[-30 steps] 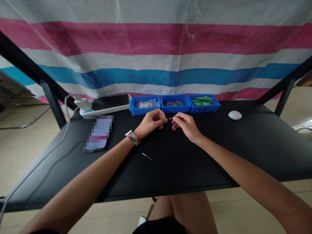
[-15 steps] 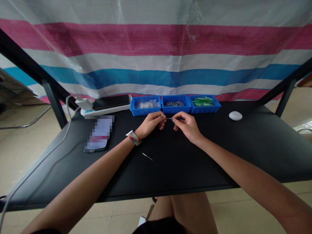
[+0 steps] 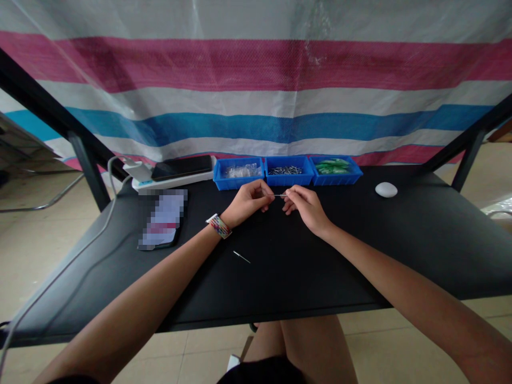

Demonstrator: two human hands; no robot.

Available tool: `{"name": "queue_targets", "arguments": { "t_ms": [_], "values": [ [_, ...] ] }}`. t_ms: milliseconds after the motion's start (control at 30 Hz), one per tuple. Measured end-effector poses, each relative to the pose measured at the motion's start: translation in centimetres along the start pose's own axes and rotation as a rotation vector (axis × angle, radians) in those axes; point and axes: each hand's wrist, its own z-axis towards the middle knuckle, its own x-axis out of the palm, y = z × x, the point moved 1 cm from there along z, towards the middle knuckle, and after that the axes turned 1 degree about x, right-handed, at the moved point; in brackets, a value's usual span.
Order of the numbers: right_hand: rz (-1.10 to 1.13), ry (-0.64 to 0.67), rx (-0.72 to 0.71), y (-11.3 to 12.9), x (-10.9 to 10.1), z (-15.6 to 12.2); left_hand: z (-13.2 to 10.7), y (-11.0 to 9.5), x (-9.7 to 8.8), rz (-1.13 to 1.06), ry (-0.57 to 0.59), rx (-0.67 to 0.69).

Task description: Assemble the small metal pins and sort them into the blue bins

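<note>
A slender, silvery metal pin (image 3: 279, 195) ran level between the two hands above the middle of the table, showing a slightly thicker section toward its right; the fingertips hid both its ends. The left hand (image 3: 253, 197) pinched one end between thumb and curled fingers, and the right hand (image 3: 302, 204) pinched the other between thumb and forefinger, its remaining fingers loosely bent. A second pin (image 3: 242, 257), thicker at one end, lay slantwise nearer the body on the smooth, matte black tabletop (image 3: 312, 277). Just beyond the hands stood three rectangular blue plastic bins (image 3: 288, 180) side by side, holding clear plastic pieces (image 3: 242, 170), metal pieces (image 3: 285, 170) and glossy green pieces (image 3: 333, 166); the left hand's knuckles slightly overlapped their front. A woven multicoloured band (image 3: 219, 226) circled the left wrist. To the left, a dark phone (image 3: 182, 167) rested on a white power strip (image 3: 176, 183), near a pixelated phone (image 3: 164, 220). A white, rounded mouse (image 3: 386, 190) sat well to the right, and a creased, striped plastic sheet (image 3: 256, 64) hung behind.
</note>
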Motion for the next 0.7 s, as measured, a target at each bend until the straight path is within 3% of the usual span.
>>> {"name": "queue_targets", "arguments": {
  "t_ms": [333, 700],
  "values": [
    [-0.024, -0.029, -0.034, -0.07, -0.19, 0.06, 0.00, -0.11, 0.02, -0.091, 0.013, -0.058],
    [0.001, -0.051, -0.046, -0.05, -0.07, 0.06, 0.06, 0.45, -0.02, 0.010, 0.003, -0.059]
  ]
}}
